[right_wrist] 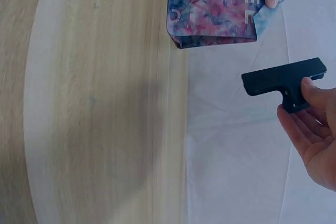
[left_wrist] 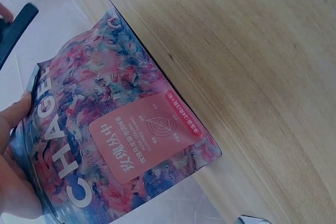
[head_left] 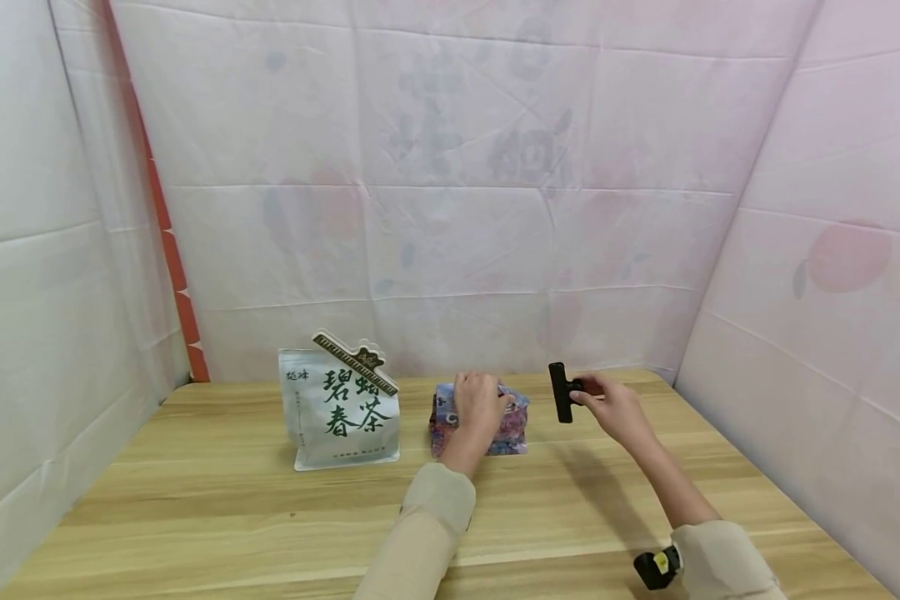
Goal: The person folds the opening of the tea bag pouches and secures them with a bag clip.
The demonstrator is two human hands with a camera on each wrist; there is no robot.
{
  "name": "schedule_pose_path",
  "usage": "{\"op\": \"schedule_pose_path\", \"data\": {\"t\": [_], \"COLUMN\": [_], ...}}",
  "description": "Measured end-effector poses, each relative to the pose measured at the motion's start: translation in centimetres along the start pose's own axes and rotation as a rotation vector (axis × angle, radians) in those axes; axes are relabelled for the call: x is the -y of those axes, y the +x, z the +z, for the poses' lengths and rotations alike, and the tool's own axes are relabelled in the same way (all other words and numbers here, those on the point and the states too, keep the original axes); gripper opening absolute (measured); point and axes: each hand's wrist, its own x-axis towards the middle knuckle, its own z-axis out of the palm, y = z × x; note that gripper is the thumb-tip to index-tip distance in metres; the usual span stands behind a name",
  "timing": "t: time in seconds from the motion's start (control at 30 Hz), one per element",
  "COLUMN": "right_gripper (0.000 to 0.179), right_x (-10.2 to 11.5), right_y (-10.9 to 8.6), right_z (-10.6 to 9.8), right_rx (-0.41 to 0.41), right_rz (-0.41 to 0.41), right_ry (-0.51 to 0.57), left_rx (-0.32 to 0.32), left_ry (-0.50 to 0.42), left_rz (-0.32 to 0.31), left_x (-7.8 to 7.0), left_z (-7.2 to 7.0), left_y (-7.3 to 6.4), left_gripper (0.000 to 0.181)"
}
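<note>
A colourful CHAGEE tea bag [left_wrist: 100,103], patterned in pink, blue and purple, stands on the wooden table. My left hand [head_left: 478,408] pinches its folded top edge, thumb on the near side in the left wrist view. To the right, my right hand [head_left: 613,407] holds a black clip [head_left: 561,392] by its handle between thumb and fingers. The clip [right_wrist: 283,77] is held up in the air, its long bar turned toward the bag and apart from it. In the right wrist view the bag's top corner [right_wrist: 270,17] is folded over by the left hand's thumb.
A silver-white tea pouch [head_left: 345,425] with green characters stands to the left on the wooden table [head_left: 232,517]. A large patterned clip [head_left: 356,362] sits slanted on its top right corner. Pale cloth walls [head_left: 450,167] rise behind and at both sides.
</note>
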Motion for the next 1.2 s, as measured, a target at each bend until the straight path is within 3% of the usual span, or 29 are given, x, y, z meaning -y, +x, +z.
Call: {"op": "schedule_pose_path", "data": {"t": [0.2, 0.53, 0.67, 0.87, 1.2], "right_gripper": [0.027, 0.030, 0.027, 0.029, 0.031], "right_x": [0.6, 1.2, 1.1, 0.9, 0.8], "right_y": [0.5, 1.1, 1.3, 1.8, 2.4], "right_z": [0.8, 2.0, 2.7, 3.9, 4.0], "right_rx": [-0.054, -0.117, -0.206, -0.315, -0.301], "right_rz": [-0.008, -0.040, -0.107, -0.241, -0.280], "right_ry": [0.072, 0.181, 0.246, 0.249, 0.222], "left_rx": [-0.007, -0.007, 0.003, 0.002, 0.013], "left_ry": [-0.047, -0.015, -0.016, -0.014, -0.023], "left_rz": [0.020, -0.007, -0.011, -0.013, -0.011], "left_x": [0.2, -0.1, -0.1, -0.1, -0.1], "left_z": [0.0, 0.1, 0.0, -0.1, 0.0], "left_y": [-0.1, 0.0, 0.0, 0.0, 0.0], "left_gripper": [0.027, 0.026, 0.027, 0.026, 0.025]}}
